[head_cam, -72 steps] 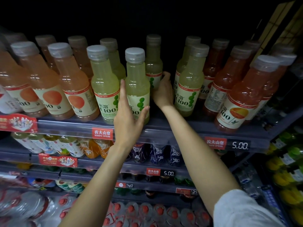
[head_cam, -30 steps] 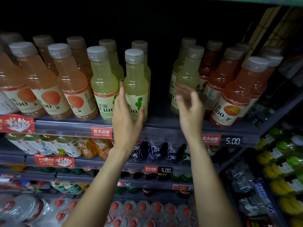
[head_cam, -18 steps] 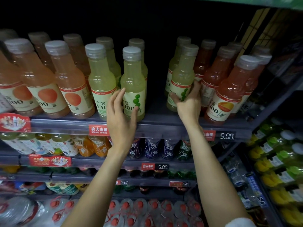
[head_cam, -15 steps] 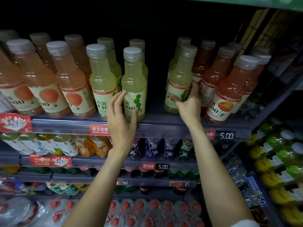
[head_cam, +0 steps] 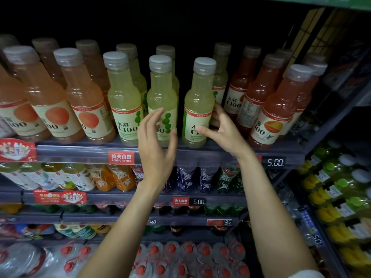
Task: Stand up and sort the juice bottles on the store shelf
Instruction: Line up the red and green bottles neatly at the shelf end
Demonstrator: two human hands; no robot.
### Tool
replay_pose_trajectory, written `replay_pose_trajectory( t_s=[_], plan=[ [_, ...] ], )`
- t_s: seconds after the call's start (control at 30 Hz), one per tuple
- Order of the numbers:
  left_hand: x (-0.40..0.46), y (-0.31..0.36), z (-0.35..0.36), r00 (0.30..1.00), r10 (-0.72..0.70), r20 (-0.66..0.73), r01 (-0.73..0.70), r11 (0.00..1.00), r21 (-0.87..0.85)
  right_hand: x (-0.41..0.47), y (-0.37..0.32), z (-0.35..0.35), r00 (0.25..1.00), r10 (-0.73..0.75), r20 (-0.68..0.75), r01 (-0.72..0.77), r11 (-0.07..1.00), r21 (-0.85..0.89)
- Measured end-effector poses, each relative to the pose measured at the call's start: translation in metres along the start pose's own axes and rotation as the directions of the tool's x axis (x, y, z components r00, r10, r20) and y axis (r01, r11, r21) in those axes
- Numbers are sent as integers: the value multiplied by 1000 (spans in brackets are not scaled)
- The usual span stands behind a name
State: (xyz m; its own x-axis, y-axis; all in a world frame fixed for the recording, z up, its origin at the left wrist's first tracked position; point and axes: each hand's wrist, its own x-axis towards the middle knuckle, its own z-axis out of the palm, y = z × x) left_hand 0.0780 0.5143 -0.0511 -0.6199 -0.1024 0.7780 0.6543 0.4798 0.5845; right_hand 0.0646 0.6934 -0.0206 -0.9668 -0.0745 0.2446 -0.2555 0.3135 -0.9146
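Item: green juice bottle point(head_cam: 197, 109), full, capped, plastic, upright at the front edge of the top shelf point(head_cam: 200, 155), third of the green front row; judged moderately heavy, stiff in the body, smooth and perhaps slippery over the label, top-heavy enough to tip if pushed high. Right hand point(head_cam: 222, 129) curled round its lower label, thumb in front, fingers behind: the sound place to hold, low on the waist. Left hand point(head_cam: 155, 141) spread and relaxed before the middle green bottle point(head_cam: 161, 97), gripping nothing. Room: a narrow gap separated these two bottles; red bottles point(head_cam: 269, 109) stood near on the right; the shelf lip lay just beside the base, so a forward slide looked risky
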Motion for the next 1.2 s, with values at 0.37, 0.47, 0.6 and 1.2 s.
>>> replay_pose_trajectory(
  t_s=[0.37, 0.47, 0.6, 1.2],
  plan=[
    [34, 45, 37, 982, 76, 174, -89, 994, 65, -4, 8, 0, 999, -32, -22, 33, 999, 35],
    [38, 43, 43, 971, 103, 216, -133, 982, 131, -3, 9, -11, 999, -24, 45, 25, 1000, -11],
    [35, 40, 45, 969, 94, 230, -149, 960, 236, 8, 10, -33, 970, -140, -199, 85, 961, -265],
    [39, 39, 44, 967, 47, 250, -111, 962, 250, 74, -14, -29, 855, -172, -489, -136, 836, -532]
  ],
)
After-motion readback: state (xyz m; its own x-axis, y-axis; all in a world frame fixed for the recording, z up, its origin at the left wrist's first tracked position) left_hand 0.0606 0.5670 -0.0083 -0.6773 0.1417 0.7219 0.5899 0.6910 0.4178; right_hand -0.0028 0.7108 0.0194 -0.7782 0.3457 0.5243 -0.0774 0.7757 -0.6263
